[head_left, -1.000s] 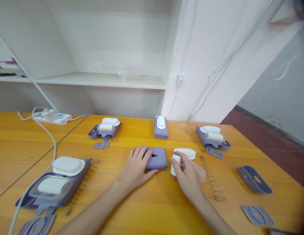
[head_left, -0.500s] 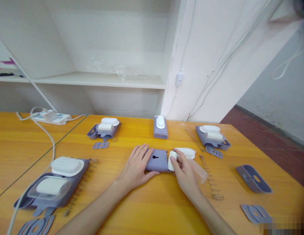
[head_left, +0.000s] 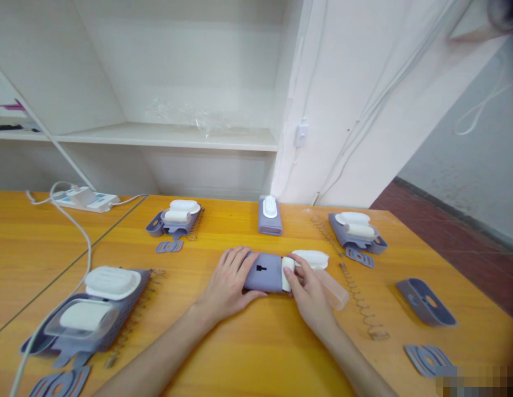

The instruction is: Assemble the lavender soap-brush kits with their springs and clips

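Note:
A purple-grey plastic housing (head_left: 265, 272) with a small black slot lies flat in front of me. My left hand (head_left: 231, 278) is wrapped over its left end, thumb along the near edge. At its right end, my right hand (head_left: 308, 286) grips a white rounded plastic piece (head_left: 287, 274), which sits partly within the housing's open end. Just beyond my right fingers lies a white oval ribbed cap (head_left: 312, 258). A translucent plastic sleeve (head_left: 333, 289) rests beside my right hand, partly covered by it. To the right is a metal coil spring (head_left: 362, 303).
Similar part sets lie at the left (head_left: 95, 314), far left (head_left: 177, 218) and far right (head_left: 356, 229). A housing with a white cap (head_left: 270, 215) stands at the back. An oval purple-grey frame (head_left: 426, 301) and a flat slotted plate (head_left: 428, 360) lie right. A white cable (head_left: 90, 248) crosses the left.
The white piece has moved left, farther into the housing's right end, with my right hand. My left hand stays on the housing. The coil spring's near end has shifted slightly right.

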The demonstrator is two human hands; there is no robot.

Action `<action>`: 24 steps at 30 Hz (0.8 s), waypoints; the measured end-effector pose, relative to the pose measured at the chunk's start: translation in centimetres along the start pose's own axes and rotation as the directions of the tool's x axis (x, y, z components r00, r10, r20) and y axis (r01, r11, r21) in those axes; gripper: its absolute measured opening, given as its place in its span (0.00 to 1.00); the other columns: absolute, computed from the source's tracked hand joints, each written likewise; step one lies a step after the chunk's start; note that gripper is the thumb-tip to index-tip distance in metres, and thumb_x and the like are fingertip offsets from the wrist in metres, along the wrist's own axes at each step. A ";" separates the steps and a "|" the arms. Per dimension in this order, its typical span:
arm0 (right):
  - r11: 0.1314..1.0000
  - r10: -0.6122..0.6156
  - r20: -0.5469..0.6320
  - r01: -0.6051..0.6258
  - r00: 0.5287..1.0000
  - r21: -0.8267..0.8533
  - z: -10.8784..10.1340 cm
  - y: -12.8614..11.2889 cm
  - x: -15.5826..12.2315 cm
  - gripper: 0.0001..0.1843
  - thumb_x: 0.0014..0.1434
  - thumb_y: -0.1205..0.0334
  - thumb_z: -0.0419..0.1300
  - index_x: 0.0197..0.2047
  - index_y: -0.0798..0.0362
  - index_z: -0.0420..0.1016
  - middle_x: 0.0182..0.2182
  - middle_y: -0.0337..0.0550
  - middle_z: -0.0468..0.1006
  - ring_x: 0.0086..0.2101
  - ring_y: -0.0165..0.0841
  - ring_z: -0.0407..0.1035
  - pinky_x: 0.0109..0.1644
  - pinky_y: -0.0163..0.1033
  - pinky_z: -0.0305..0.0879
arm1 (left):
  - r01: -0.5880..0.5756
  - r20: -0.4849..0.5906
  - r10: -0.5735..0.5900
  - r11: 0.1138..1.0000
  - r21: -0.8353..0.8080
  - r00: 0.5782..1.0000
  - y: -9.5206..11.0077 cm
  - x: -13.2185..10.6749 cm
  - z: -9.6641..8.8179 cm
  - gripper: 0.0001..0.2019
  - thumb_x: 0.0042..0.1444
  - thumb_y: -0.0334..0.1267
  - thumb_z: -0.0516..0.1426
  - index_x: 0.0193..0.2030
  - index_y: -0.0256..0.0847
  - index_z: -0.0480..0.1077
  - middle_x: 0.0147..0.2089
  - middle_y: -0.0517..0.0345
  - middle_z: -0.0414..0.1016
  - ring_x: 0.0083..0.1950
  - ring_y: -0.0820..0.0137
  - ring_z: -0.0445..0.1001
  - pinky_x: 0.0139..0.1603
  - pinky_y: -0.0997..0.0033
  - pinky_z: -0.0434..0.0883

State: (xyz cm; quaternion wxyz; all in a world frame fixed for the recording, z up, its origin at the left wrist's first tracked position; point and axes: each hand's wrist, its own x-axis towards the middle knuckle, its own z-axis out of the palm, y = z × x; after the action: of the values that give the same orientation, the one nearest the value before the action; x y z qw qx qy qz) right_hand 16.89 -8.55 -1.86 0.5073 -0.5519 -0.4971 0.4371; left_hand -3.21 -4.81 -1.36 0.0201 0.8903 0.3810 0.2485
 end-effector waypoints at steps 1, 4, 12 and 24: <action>1.000 0.000 0.004 0.000 1.000 0.011 0.0 0.0 0.0 0.23 0.58 0.51 0.54 0.53 0.54 0.62 0.43 0.50 0.76 0.36 0.37 0.72 0.41 0.41 0.69 | -0.003 -0.004 0.003 1.000 -0.002 1.000 0.0 0.0 0.0 0.36 0.51 0.57 0.56 0.61 0.36 0.55 0.60 0.41 0.62 0.61 0.53 0.58 0.61 0.49 0.56; 0.999 0.007 0.019 -0.008 1.000 0.032 0.2 -0.2 -0.1 0.23 0.58 0.50 0.55 0.53 0.54 0.62 0.42 0.49 0.77 0.39 0.39 0.73 0.42 0.42 0.70 | -0.021 -0.023 0.021 1.000 -0.007 1.000 0.0 0.0 0.0 0.37 0.50 0.56 0.57 0.62 0.37 0.54 0.60 0.41 0.61 0.61 0.53 0.58 0.62 0.48 0.56; 0.981 -0.049 0.116 0.069 0.992 -0.180 -0.1 -0.4 -0.6 0.39 0.50 0.54 0.64 0.62 0.51 0.53 0.47 0.47 0.75 0.42 0.39 0.72 0.46 0.44 0.68 | -0.002 -0.099 0.000 1.000 -0.020 0.995 0.0 -0.2 0.1 0.36 0.52 0.52 0.57 0.63 0.36 0.52 0.61 0.40 0.60 0.62 0.54 0.57 0.61 0.49 0.58; 0.952 -0.078 0.120 0.109 0.990 -0.286 -0.3 -0.2 -0.6 0.40 0.49 0.55 0.64 0.62 0.51 0.54 0.41 0.44 0.77 0.40 0.38 0.71 0.43 0.43 0.68 | 0.002 -0.087 -0.007 0.998 -0.062 0.996 0.0 -0.1 0.1 0.37 0.52 0.52 0.56 0.64 0.38 0.50 0.61 0.41 0.60 0.61 0.52 0.57 0.60 0.47 0.58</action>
State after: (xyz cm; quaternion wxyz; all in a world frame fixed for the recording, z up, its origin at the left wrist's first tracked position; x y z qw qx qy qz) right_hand 17.08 -9.21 -1.63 0.4132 -0.5722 -0.6080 0.3635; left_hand -3.21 -4.90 -1.51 0.0315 0.8767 0.3757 0.2987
